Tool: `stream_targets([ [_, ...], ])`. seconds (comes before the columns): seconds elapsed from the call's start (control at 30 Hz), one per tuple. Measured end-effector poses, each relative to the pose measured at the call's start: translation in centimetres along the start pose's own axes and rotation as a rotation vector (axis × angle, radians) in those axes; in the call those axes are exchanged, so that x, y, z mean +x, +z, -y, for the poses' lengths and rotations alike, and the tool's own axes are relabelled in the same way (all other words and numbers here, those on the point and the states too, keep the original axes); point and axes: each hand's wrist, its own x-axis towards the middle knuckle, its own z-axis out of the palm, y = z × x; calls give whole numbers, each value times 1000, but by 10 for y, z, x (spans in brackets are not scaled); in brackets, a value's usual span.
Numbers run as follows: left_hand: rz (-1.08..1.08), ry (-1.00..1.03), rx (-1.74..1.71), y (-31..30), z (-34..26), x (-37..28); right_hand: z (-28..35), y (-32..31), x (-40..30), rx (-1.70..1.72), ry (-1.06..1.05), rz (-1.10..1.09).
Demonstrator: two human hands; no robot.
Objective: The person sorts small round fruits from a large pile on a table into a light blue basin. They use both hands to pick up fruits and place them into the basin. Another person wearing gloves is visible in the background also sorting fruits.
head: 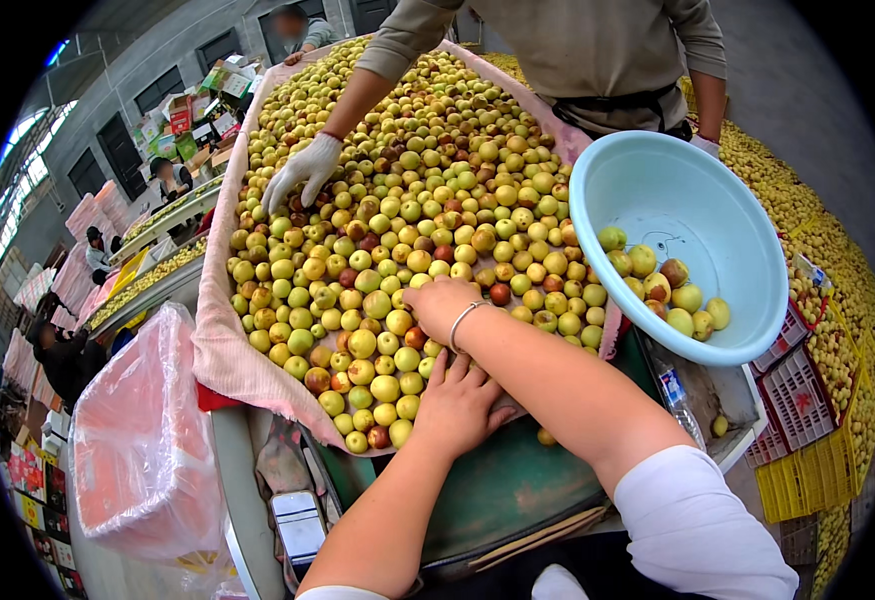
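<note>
A heap of yellow-green and reddish-brown jujubes [385, 304] covers the pink cloth [221, 330] in front of me. My right hand [445, 307], with a metal bangle at the wrist, reaches among the fruit; its fingertips are hidden, so a grip cannot be made out. Nearer to me, my left hand [458, 409] lies palm down at the heap's front edge, fingers apart and touching fruit, below the right wrist. To the right, a light blue plastic basin [737, 217] holds several jujubes [683, 300], some with brown patches.
Across the heap a co-worker's white-gloved hand [304, 174] touches fruit. A plastic-lined pink crate [144, 450] stands left, near a phone [299, 525]. The green surface [512, 487] lies below my arms. Yellow crates [809, 472] and a plastic bottle [677, 397] are at right.
</note>
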Motion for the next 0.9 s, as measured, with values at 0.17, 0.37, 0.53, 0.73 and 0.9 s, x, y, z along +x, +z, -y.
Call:
stream_targets([
  [0.17,8,24,10,0,-3,5,-10,15,-27,686,127,-332],
  [0.37,2,3,47,-7,-1,-3,-11,-82,-78,2511,73,-153],
  [0.53,66,-19,103,-9,-4,-1,-36,-88,-52,1843,285,-443],
  [0.73,74,-10,53,-5,-7,4,-64,-6,41,270,113,-216],
  [0.9,37,-33,18,-1,-6,-4,-24,-21,62,-134,82,169],
])
